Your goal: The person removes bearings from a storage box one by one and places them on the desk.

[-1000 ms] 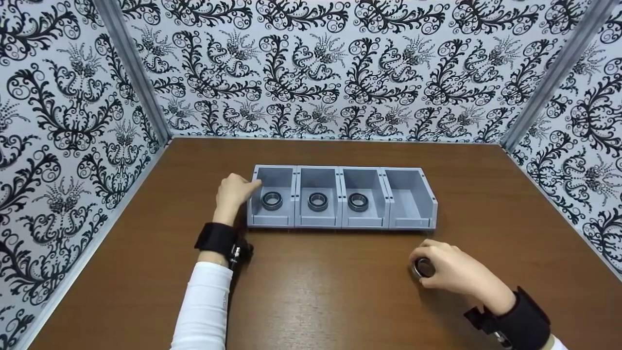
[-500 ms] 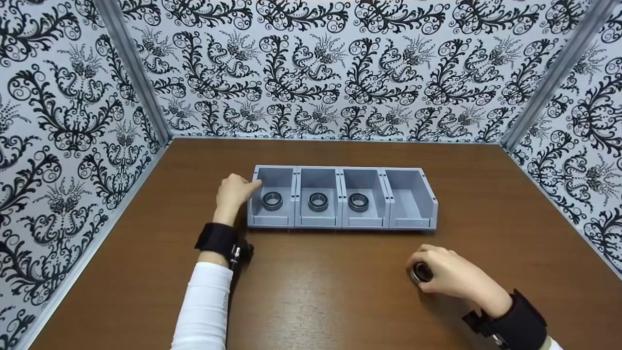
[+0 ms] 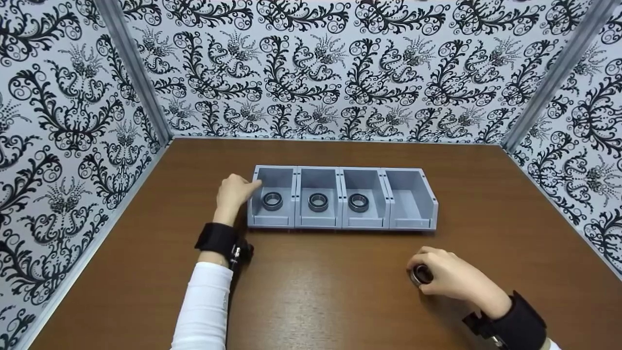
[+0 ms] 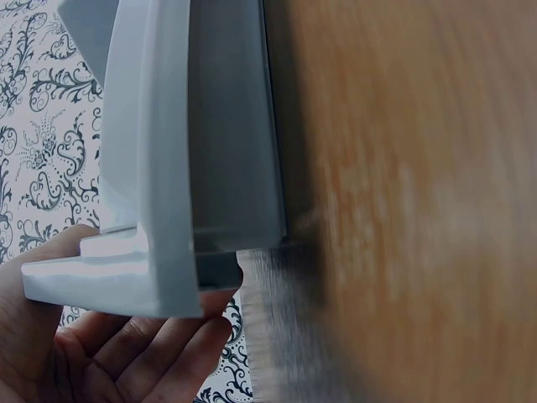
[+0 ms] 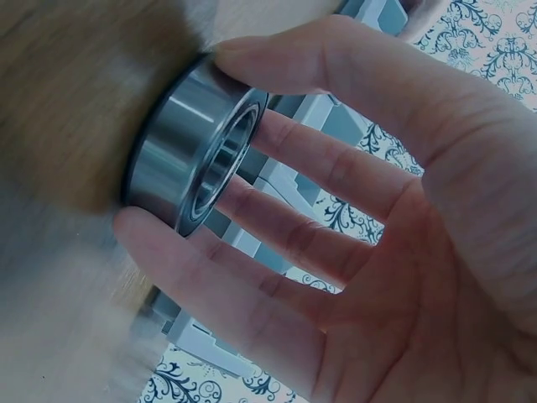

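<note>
A row of joined grey storage bins (image 3: pixel 365 222) stands on the table. My left hand (image 3: pixel 234 194) grips the left side wall of the row, thumb over the rim; in the left wrist view that hand (image 4: pixel 126 353) has its fingers curled behind the grey bin (image 4: pixel 168 168). Toward the front right, my right hand (image 3: pixel 454 273) pinches a ball bearing (image 3: pixel 414 275) by its outer rim. The right wrist view shows this steel bearing (image 5: pixel 174 151) between thumb and fingertips, one flat face close to the wood.
Three bearings lie in the bins, in the left (image 3: pixel 272 209), second (image 3: pixel 318 209) and third (image 3: pixel 358 210) compartments; the rightmost compartment (image 3: pixel 408 204) holds none. Brown wooden table (image 3: pixel 316 291) surrounds the row. Patterned wall panels (image 3: pixel 311 73) with grey posts enclose the back and sides.
My right hand has shifted slightly left and toward the front with the bearing, then hardly moved over the last half second. The left hand and the bins have stayed put.
</note>
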The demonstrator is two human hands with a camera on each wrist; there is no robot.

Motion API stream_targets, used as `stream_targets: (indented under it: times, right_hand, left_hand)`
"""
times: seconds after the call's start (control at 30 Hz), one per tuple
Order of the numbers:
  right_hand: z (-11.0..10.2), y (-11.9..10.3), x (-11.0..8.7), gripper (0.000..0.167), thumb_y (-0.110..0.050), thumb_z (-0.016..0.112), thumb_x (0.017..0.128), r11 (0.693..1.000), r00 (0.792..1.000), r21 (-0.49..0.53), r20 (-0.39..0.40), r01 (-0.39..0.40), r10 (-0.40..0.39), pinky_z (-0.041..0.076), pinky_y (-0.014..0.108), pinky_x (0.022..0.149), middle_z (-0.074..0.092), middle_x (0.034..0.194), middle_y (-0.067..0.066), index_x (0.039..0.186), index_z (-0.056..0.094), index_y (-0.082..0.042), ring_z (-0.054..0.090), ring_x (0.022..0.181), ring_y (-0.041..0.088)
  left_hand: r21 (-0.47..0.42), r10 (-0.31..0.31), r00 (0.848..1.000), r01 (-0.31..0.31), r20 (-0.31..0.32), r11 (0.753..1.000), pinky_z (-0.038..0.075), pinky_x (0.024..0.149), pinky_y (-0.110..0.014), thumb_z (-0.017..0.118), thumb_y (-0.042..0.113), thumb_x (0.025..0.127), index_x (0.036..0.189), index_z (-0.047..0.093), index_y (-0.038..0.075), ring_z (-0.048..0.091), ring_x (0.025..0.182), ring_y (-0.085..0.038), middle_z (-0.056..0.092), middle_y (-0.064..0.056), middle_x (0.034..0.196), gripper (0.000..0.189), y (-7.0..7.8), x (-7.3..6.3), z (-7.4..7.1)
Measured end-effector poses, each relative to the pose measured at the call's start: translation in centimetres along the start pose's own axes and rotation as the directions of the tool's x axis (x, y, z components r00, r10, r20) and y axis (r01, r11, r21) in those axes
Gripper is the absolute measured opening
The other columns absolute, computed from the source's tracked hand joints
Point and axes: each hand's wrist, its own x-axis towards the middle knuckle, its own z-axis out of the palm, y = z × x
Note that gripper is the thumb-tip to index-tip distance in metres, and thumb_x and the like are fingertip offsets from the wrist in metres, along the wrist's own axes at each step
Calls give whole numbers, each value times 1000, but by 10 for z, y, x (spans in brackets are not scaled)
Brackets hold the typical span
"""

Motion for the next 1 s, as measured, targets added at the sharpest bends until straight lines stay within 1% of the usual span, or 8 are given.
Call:
stream_targets:
  times: [0.13,0.23,0.43,0.67,0.87,1.0]
  right_hand:
    - [1,0,0,33,-4,82,72,1000,1000,-18,-19,7,-7,49,36,72,64,99,-4,103,76,-14,61,87,15]
    - [1,0,0,33,-4,82,71,1000,1000,-26,-26,10,-11,47,35,71,63,98,-5,102,76,-16,60,86,13]
    - [3,1,-1,34,-4,82,71,1000,1000,-24,-22,6,-7,49,35,72,63,100,-4,102,75,-17,60,86,15]
    - [2,0,-1,34,-4,82,71,1000,1000,-27,-23,2,-2,49,35,71,63,100,-3,102,75,-17,61,87,15]
    - [2,-1,-2,34,-3,82,72,1000,1000,-14,-12,-13,13,49,35,72,63,101,-3,102,75,-17,61,86,16]
    - [3,-1,-2,35,-3,82,71,1000,1000,-13,-18,-9,9,50,35,71,63,101,-3,102,75,-17,62,86,16]
  left_hand:
    - [-8,-7,1000,8,11,1000,30,53,-31,70,44,95,52,47,17,46,58,-19,43,4,55,56,1,1,-1]
    - [-9,-5,1000,5,14,1000,27,51,-30,70,43,95,51,44,18,42,54,-17,35,6,52,58,1,0,-1]
    - [-2,5,1000,-5,11,1000,33,53,-33,70,44,94,50,44,19,47,59,-20,42,6,53,57,1,0,-1]
    - [-3,-20,1000,20,19,1000,32,53,-33,70,46,94,53,45,18,46,60,-20,40,5,55,55,1,1,-1]
    - [5,-16,1000,16,17,1000,36,55,-35,70,46,93,53,48,19,51,65,-22,50,2,60,53,0,2,-1]
    - [9,-19,1000,19,22,1000,36,55,-35,70,46,93,53,48,19,51,65,-22,50,2,60,54,0,3,0]
